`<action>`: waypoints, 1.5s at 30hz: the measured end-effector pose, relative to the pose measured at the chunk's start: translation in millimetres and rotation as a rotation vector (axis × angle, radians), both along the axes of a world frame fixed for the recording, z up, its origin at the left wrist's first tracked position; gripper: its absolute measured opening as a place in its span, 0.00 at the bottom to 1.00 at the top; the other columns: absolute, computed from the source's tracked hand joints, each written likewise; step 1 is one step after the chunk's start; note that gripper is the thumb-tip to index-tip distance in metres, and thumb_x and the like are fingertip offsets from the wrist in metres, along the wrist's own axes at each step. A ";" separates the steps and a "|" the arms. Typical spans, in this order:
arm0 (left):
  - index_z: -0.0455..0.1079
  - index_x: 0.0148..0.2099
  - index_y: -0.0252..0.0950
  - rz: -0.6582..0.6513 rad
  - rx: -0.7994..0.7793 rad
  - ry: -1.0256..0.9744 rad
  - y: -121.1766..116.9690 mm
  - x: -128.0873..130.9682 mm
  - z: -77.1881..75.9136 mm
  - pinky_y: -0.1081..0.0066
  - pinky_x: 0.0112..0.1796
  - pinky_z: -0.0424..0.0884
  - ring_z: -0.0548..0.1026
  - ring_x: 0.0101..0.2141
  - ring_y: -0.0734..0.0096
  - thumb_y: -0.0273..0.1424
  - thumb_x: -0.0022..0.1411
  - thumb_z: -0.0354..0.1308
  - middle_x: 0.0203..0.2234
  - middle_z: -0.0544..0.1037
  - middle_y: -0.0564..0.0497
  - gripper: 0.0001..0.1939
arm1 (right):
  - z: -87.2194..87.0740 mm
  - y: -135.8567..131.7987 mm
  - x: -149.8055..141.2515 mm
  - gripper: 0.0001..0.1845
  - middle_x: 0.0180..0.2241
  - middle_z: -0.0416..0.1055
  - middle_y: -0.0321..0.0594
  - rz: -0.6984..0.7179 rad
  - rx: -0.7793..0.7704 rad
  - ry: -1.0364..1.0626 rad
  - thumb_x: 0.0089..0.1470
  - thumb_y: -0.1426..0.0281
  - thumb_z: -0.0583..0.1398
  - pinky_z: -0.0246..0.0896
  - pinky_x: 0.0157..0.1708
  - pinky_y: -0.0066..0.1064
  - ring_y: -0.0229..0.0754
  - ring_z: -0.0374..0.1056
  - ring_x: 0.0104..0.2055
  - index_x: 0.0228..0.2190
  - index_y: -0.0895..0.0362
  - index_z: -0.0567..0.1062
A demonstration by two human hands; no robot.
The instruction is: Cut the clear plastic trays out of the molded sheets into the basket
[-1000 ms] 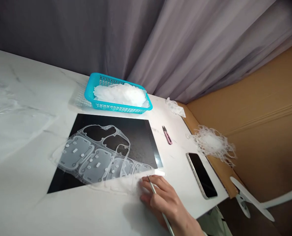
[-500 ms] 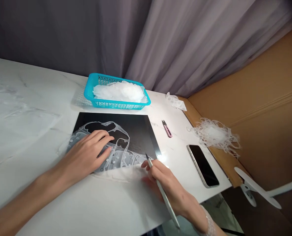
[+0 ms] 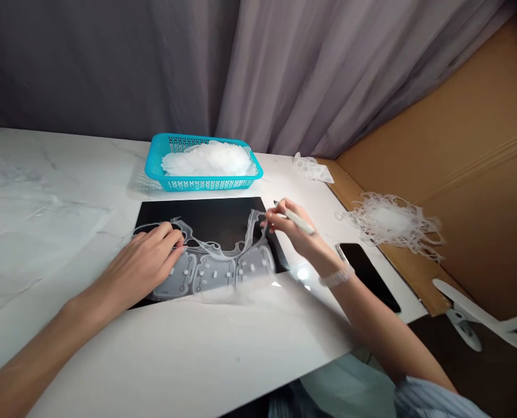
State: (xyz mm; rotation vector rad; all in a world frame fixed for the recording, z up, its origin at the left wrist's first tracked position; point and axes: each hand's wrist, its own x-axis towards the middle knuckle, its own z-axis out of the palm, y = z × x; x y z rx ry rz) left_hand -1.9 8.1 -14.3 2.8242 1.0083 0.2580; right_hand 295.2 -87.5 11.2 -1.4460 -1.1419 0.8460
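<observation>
1. Pressing down, the open left hand (image 3: 145, 255) lies on a translucent moulded plastic sheet (image 3: 210, 273), which rests on a black square board (image 3: 206, 212) atop the white marble table (image 3: 84, 151).
2. Gripping a slim white stylus (image 3: 295, 221), the right hand (image 3: 287, 223) reaches the sheet's raised strip.
3. Sitting beyond the board, a turquoise plastic basket (image 3: 154, 162) holds white scraps (image 3: 208, 159).

A turquoise lattice basket (image 3: 204, 186) stands on the white table (image 3: 175, 354) with its faint grey veins. Nearer, a black board (image 3: 210, 212) lies under a milky plastic sheet (image 3: 215, 273) dotted with white. A mauve-grey curtain (image 3: 110, 69) fills the far side, brown cardboard (image 3: 471, 174) the right.
</observation>
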 end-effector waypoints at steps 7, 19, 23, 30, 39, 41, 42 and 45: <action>0.64 0.40 0.39 0.271 -0.012 0.152 -20.0 1.6 9.6 0.67 0.24 0.60 0.72 0.28 0.66 0.36 0.73 0.38 0.36 0.68 0.50 0.15 | -16.6 77.6 22.4 0.16 0.26 0.65 0.32 -0.206 0.024 -0.109 0.48 0.66 0.62 0.65 0.29 0.31 0.42 0.70 0.34 0.27 0.52 0.56; 0.67 0.59 0.32 -0.094 0.288 0.148 -41.0 17.8 24.8 0.45 0.55 0.65 0.64 0.60 0.43 0.31 0.70 0.47 0.60 0.67 0.35 0.20 | -6.4 -16.6 -16.1 0.24 0.33 0.68 0.40 -0.264 0.022 -0.032 0.62 0.48 0.52 0.72 0.32 0.34 0.44 0.71 0.38 0.45 0.53 0.72; 0.62 0.66 0.34 -0.304 0.144 0.080 -44.3 40.2 12.6 0.51 0.60 0.63 0.61 0.64 0.50 0.38 0.71 0.48 0.65 0.63 0.40 0.25 | -7.9 -26.9 -22.1 0.21 0.36 0.72 0.43 -0.244 -0.024 -0.007 0.59 0.54 0.61 0.74 0.41 0.39 0.45 0.73 0.40 0.44 0.57 0.76; 0.58 0.68 0.32 -0.223 0.158 0.083 -53.7 49.0 -4.4 0.46 0.61 0.60 0.59 0.65 0.45 0.36 0.72 0.47 0.66 0.61 0.37 0.27 | -7.9 -26.3 -10.3 0.18 0.42 0.78 0.44 -0.054 -0.049 -0.199 0.62 0.57 0.59 0.68 0.49 0.42 0.47 0.75 0.45 0.47 0.53 0.78; 0.59 0.68 0.29 0.051 0.136 -0.048 -38.7 11.6 -4.9 0.49 0.57 0.66 0.65 0.61 0.46 0.37 0.72 0.42 0.62 0.67 0.36 0.28 | 4.7 -8.1 -23.2 0.18 0.27 0.69 0.36 0.023 0.011 -0.590 0.68 0.58 0.49 0.55 0.32 0.33 0.41 0.64 0.30 0.31 0.53 0.69; 0.59 0.67 0.30 0.066 0.126 -0.035 -36.3 5.9 -5.8 0.50 0.56 0.67 0.66 0.61 0.46 0.37 0.71 0.43 0.61 0.68 0.37 0.27 | 3.9 -16.8 -24.8 0.14 0.25 0.64 0.33 0.046 0.007 -0.644 0.67 0.61 0.51 0.51 0.29 0.33 0.39 0.58 0.26 0.30 0.53 0.66; 0.60 0.67 0.31 0.069 0.123 -0.023 -36.0 4.1 -6.2 0.50 0.56 0.67 0.66 0.61 0.46 0.37 0.71 0.43 0.61 0.68 0.37 0.27 | 2.0 -21.0 -24.1 0.12 0.24 0.64 0.33 0.050 -0.006 -0.667 0.66 0.62 0.53 0.49 0.28 0.32 0.38 0.56 0.25 0.30 0.53 0.64; 0.62 0.66 0.32 0.067 0.134 0.017 -37.7 2.6 -5.9 0.50 0.54 0.68 0.66 0.60 0.46 0.35 0.71 0.42 0.61 0.68 0.38 0.26 | -7.7 -27.9 -15.7 0.11 0.27 0.67 0.34 0.019 -0.036 -0.707 0.61 0.67 0.57 0.48 0.28 0.32 0.37 0.55 0.25 0.29 0.52 0.60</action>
